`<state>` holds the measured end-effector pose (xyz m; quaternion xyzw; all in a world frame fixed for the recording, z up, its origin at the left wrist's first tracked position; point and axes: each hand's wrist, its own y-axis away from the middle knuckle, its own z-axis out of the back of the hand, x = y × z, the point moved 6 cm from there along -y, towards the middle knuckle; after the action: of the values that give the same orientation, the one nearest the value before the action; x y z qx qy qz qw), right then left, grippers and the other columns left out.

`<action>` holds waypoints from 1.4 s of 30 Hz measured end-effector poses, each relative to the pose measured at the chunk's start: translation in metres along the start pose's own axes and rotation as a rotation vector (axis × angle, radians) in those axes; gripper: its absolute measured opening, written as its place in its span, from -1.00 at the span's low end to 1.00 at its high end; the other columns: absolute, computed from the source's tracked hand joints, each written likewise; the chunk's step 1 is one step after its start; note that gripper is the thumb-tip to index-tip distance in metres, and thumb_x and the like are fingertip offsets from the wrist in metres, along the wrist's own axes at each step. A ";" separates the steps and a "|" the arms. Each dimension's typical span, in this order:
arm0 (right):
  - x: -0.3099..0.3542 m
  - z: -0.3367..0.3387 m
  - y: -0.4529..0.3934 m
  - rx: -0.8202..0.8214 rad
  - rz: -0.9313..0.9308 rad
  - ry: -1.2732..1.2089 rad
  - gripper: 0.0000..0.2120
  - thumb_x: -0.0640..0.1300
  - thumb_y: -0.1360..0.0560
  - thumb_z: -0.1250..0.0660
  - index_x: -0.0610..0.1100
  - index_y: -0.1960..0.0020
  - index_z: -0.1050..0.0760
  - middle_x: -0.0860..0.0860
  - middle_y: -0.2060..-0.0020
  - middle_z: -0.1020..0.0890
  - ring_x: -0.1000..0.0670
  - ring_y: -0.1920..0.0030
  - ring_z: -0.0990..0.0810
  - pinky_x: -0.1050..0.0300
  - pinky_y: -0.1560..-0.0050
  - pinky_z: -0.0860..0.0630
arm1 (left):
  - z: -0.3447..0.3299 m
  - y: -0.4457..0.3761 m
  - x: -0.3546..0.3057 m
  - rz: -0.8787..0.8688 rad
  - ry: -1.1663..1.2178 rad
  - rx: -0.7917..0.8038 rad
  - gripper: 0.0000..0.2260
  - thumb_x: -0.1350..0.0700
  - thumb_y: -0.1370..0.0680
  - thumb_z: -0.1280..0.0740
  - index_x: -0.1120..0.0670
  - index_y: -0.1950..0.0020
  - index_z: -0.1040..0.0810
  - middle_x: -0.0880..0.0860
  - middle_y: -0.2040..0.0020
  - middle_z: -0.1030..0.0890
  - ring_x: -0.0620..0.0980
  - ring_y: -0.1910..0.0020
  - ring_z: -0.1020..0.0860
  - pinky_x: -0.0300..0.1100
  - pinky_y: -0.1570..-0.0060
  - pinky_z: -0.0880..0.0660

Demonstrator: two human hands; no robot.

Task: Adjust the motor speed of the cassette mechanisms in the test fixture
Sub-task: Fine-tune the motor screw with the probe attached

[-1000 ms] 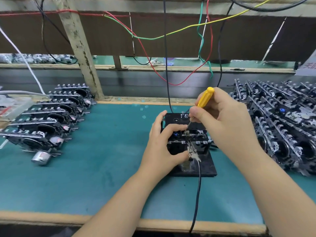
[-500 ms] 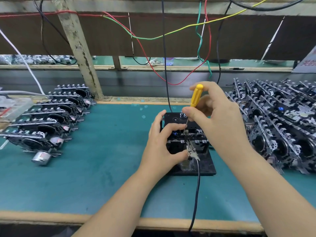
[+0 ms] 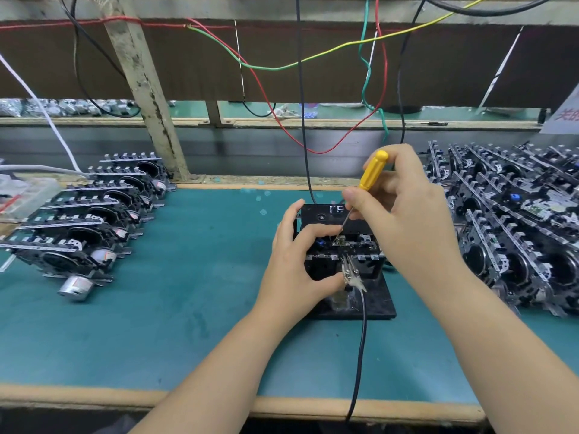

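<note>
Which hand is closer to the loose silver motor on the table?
Left. The left hand grips the test fixture, nearer the silver motor; the right hand is farther right.

The thin metal screwdriver tip [image 3: 339, 239] is too small to tell against the black test fixture [image 3: 369, 296]; the right hand [image 3: 407, 214] hides the fixture's right side.

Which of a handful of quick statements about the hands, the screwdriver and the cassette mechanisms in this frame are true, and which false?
1. The right hand holds a yellow-handled screwdriver. True.
2. The screwdriver tip points down into the cassette mechanism seated in the black test fixture. True.
3. The left hand lies flat on the green mat, away from the fixture. False: its fingers grip the mechanism in the fixture.
4. A row of mechanisms stands on the left of the mat. True.
5. The right side of the bench holds only one mechanism. False: many are piled there.
</note>
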<state>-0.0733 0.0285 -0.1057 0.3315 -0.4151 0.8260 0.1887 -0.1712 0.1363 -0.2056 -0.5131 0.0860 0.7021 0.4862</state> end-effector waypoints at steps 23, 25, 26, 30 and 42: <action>0.000 -0.003 -0.005 0.057 -0.018 0.018 -0.73 -0.12 -0.54 -0.44 -0.07 -0.01 -0.33 0.02 0.31 -0.66 -0.04 0.27 -0.69 -0.18 0.08 -0.59 | -0.001 -0.001 0.004 0.005 -0.019 0.001 -0.42 0.08 -0.31 -0.55 -0.38 -0.19 -0.46 -0.26 -0.59 -0.01 -0.19 -0.56 -0.15 -0.33 -0.30 -0.25; 0.000 -0.005 -0.007 0.065 -0.009 0.026 -0.71 -0.13 -0.54 -0.44 -0.04 -0.06 -0.32 0.00 0.30 -0.66 -0.09 0.26 -0.67 -0.14 0.07 -0.56 | -0.001 -0.001 0.004 -0.001 -0.025 0.000 -0.43 0.08 -0.31 -0.55 -0.38 -0.18 -0.46 -0.25 -0.59 -0.01 -0.18 -0.56 -0.16 -0.26 -0.32 -0.27; 0.001 -0.007 -0.007 0.074 0.003 0.020 -0.68 -0.14 -0.54 -0.44 0.00 -0.13 -0.32 -0.03 0.30 -0.66 -0.12 0.25 -0.65 -0.12 0.07 -0.56 | -0.001 -0.001 0.003 -0.004 -0.025 -0.001 -0.43 0.07 -0.31 -0.54 -0.38 -0.18 -0.46 -0.24 -0.59 -0.01 -0.18 -0.56 -0.16 -0.24 -0.33 -0.28; 0.004 -0.011 -0.008 0.134 0.060 0.021 -0.60 -0.16 -0.56 -0.40 0.13 -0.28 -0.33 -0.09 0.30 -0.62 -0.16 0.24 -0.62 -0.03 0.06 -0.53 | 0.000 0.000 0.002 -0.009 -0.018 -0.003 -0.45 0.04 -0.29 -0.51 -0.40 -0.17 -0.46 -0.24 -0.59 -0.01 -0.20 -0.55 -0.15 -0.26 -0.32 -0.27; 0.002 -0.003 -0.018 0.115 -0.004 -0.306 -0.76 -0.33 -0.57 -0.36 -0.01 -0.04 -0.47 -0.15 0.17 -0.65 -0.06 0.18 -0.72 0.20 0.13 -0.62 | -0.001 -0.001 0.003 -0.007 -0.009 0.005 -0.46 -0.02 -0.28 -0.50 -0.44 -0.15 -0.44 -0.25 -0.59 -0.01 -0.23 -0.54 -0.15 -0.56 -0.23 -0.17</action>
<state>-0.0655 0.0412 -0.0951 0.4647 -0.3904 0.7877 0.1055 -0.1701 0.1379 -0.2083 -0.5090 0.0836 0.7025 0.4904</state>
